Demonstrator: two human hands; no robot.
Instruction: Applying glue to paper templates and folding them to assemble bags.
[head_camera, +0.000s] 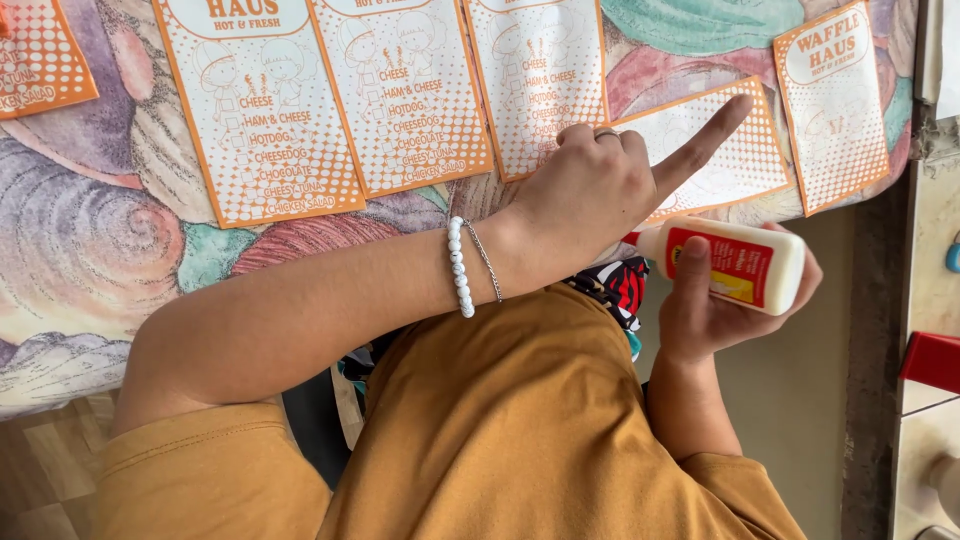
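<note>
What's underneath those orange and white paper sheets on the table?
Under the paper sheets lies a patterned cloth with pastel shell-like swirls; it shows between and below them. The table beneath the cloth is covered.

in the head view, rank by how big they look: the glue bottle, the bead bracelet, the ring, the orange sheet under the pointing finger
1. Orange sheet, though the left hand hides part of it.
2. Glue bottle, held in the right hand.
3. Bead bracelet.
4. Ring, clearly smallest.

top: mustard-yellow short sleeves (520, 430) | left wrist: white bead bracelet (459, 266), thin chain (485, 260) | finger: ring (606, 132)
</note>
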